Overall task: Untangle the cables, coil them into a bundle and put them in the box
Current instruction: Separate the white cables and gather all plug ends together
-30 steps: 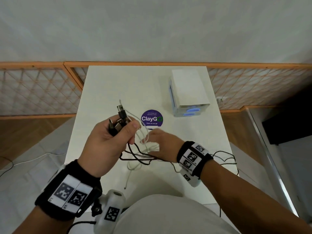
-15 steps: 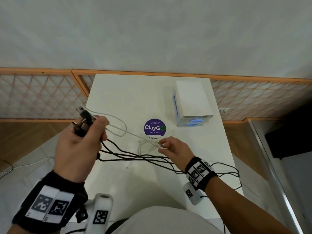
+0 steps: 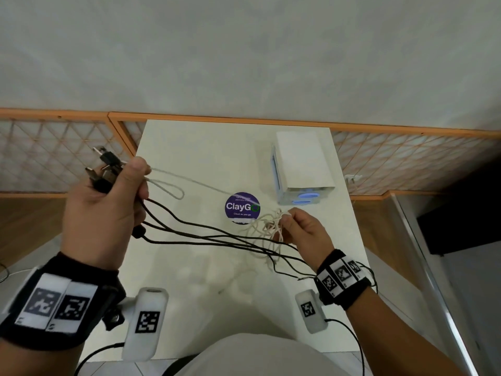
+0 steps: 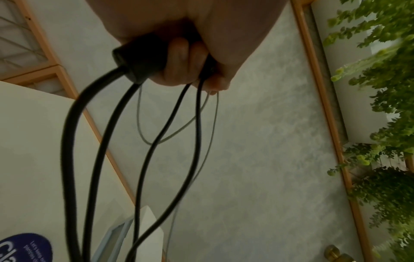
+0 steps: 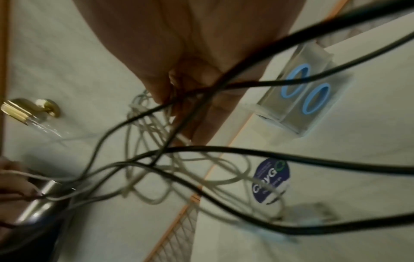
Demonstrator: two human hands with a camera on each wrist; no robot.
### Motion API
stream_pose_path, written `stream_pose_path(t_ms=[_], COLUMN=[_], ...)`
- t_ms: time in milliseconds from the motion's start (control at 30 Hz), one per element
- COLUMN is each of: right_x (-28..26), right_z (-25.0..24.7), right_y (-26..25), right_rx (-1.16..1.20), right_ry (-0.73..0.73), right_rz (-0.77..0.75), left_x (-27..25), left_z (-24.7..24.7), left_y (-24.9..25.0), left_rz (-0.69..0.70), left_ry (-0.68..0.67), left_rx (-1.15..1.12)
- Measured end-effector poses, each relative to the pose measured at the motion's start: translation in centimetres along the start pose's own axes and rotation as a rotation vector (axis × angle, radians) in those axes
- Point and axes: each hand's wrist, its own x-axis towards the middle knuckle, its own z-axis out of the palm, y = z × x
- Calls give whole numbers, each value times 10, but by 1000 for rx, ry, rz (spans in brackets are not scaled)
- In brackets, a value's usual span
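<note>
My left hand (image 3: 108, 210) is raised at the table's left edge and grips a bunch of cable plugs (image 3: 104, 169), black and metal ends poking out above the thumb. Black cables (image 3: 206, 236) and a thin white cable (image 3: 195, 183) stretch from that fist across the table to my right hand (image 3: 301, 232). My right hand pinches a tangled knot of white cable (image 3: 271, 226) just above the tabletop. In the left wrist view the fingers (image 4: 179, 58) curl round the black cables (image 4: 143, 159). The white box (image 3: 301, 164) stands at the table's far right.
A round purple sticker (image 3: 242, 208) lies on the white table (image 3: 195, 280) between the hands. More black cable hangs over the table's right edge (image 3: 371, 272). An orange-framed lattice (image 3: 54, 158) runs behind and to both sides. A dark object (image 3: 461, 218) sits on the floor right.
My left hand has pulled up and to the left with the plugs, drawing the cables taut. My right hand has shifted right, still pinching the white tangle.
</note>
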Motion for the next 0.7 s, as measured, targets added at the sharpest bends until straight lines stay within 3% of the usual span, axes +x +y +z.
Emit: stream_pose_path(t_ms=[267, 400, 700], right_x=[-19, -20, -26], right_z=[14, 23, 39], right_y=[-34, -45, -72], right_rx=[82, -13, -156], right_ry=[38, 56, 38], right_rz=[-18, -45, -86], left_x=[-22, -43, -54], left_z=[23, 43, 70], left_y=[-14, -25, -39], left_rz=[-180, -66, 51], left_ry=[-281, -455, -561], left_rx=[309, 436, 404])
